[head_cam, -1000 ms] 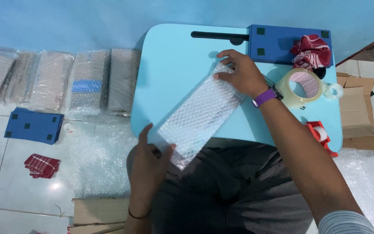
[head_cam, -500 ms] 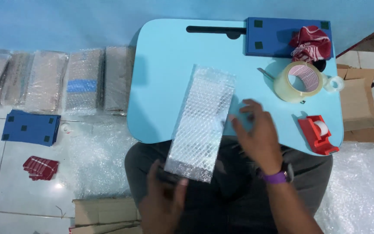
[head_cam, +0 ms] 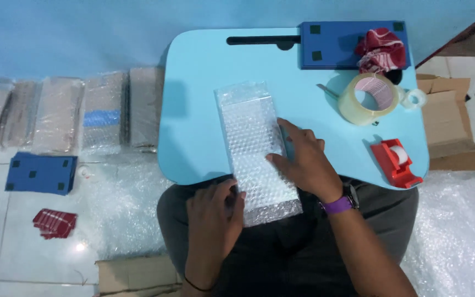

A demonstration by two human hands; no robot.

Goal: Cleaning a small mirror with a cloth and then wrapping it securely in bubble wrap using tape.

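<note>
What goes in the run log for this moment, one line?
left hand: on near end of bubble-wrapped parcel | right hand: flat on its right edge | parcel: overhanging lap table | tape roll: untouched

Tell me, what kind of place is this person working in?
Probably a home packing spot on a tiled floor. The hands press a bubble-wrapped parcel on a light blue lap table, beside a tape roll and a row of wrapped parcels.
</note>
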